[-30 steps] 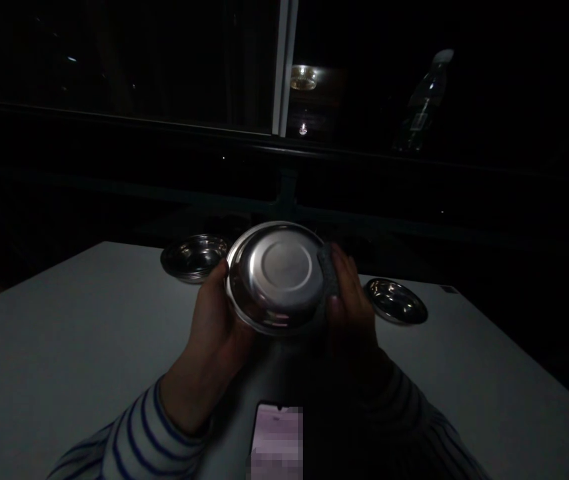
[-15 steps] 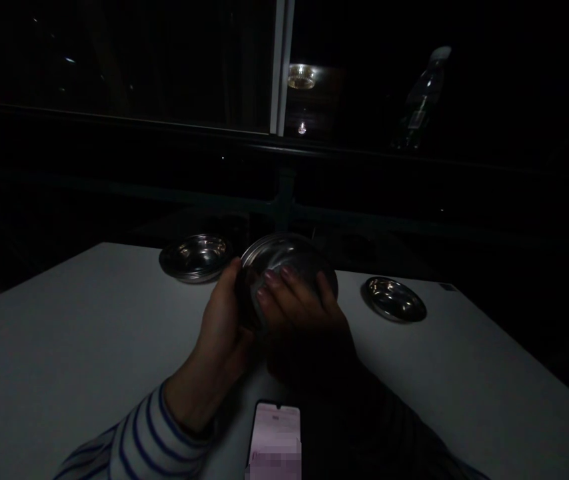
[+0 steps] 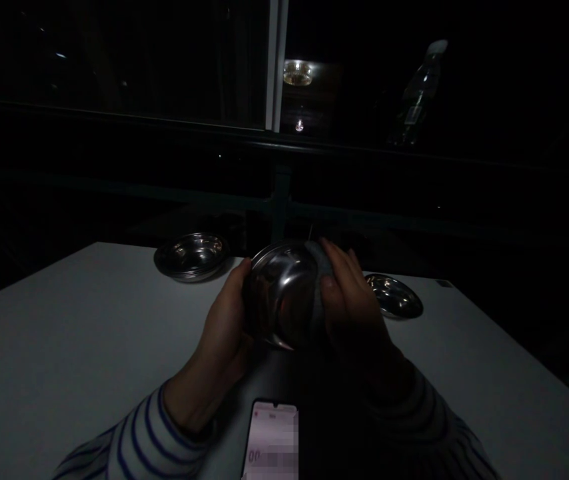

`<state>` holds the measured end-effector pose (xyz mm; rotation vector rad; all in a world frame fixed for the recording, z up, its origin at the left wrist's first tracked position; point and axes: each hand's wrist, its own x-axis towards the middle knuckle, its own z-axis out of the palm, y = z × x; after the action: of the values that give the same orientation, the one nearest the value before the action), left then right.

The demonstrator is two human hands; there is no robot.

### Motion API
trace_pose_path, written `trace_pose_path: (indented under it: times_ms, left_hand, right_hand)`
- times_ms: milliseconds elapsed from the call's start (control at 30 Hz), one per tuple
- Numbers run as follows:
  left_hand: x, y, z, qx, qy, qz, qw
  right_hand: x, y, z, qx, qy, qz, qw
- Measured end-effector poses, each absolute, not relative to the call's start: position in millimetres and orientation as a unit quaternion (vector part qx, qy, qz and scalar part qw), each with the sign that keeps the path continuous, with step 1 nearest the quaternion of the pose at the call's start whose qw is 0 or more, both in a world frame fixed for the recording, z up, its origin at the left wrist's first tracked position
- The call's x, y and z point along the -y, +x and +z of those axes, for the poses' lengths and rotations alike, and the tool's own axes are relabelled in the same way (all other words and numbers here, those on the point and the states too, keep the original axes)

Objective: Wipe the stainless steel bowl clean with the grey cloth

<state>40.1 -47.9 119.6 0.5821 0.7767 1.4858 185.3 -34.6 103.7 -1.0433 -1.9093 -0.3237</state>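
Observation:
In dim light my left hand (image 3: 224,333) grips the left rim of a shiny steel bowl (image 3: 282,293), held tilted above the white table (image 3: 64,347). My right hand (image 3: 352,303) presses a small grey cloth (image 3: 320,267) against the bowl's right side, fingers curled around it. Both sleeves are white with blue stripes.
A stack of steel bowls (image 3: 192,255) sits at the table's far left. A single steel bowl (image 3: 394,295) lies at the far right. A lit phone (image 3: 272,440) rests near the front edge. A plastic bottle (image 3: 417,93) stands beyond, by a dark window.
The bowl has turned from showing its flat base to a more edge-on tilt. My right hand moved across the bowl's face and back to its right side with the cloth.

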Motion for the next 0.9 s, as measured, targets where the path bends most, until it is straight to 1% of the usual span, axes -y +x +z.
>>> trace_pose_path:
  times_ms: [67, 133, 267, 367, 467, 567, 633, 800, 900]
  left_hand:
    - [48.2, 41.7, 119.4, -0.349, 0.248, 0.649, 0.629]
    - [48.3, 42.8, 119.2, -0.362, 0.233, 0.651, 0.625]
    - [47.5, 41.9, 118.9, -0.383, 0.19, 0.647, 0.631]
    - [46.5, 39.5, 118.3, -0.388, 0.171, 0.621, 0.659]
    - [46.8, 38.5, 116.8, -0.372, 0.192, 0.622, 0.661]
    - [48.3, 39.6, 115.1, -0.369, 0.216, 0.61, 0.667]
    - [49.3, 40.1, 114.5, -0.377, 0.217, 0.601, 0.67]
    - [49.5, 37.9, 115.7, -0.343, 0.226, 0.627, 0.662]
    - [50.1, 38.2, 117.5, -0.346, 0.217, 0.64, 0.651]
  right_hand:
    - [35.9, 181.8, 103.2, 0.77, -0.421, -0.146, 0.457]
    - [37.5, 173.7, 99.7, 0.776, -0.407, -0.187, 0.445]
    - [41.0, 152.5, 83.3, 0.808, -0.322, -0.275, 0.409]
    - [43.6, 142.5, 73.0, 0.827, -0.282, -0.286, 0.393]
    - [45.7, 143.1, 75.2, 0.834, -0.276, -0.282, 0.385]
    - [45.2, 152.8, 86.6, 0.84, -0.306, -0.253, 0.37]
    - [41.8, 162.3, 93.3, 0.829, -0.341, -0.223, 0.383]
    - [25.2, 182.8, 93.7, 0.763, -0.403, -0.103, 0.495]
    - [20.4, 183.5, 89.9, 0.731, -0.431, -0.042, 0.527]
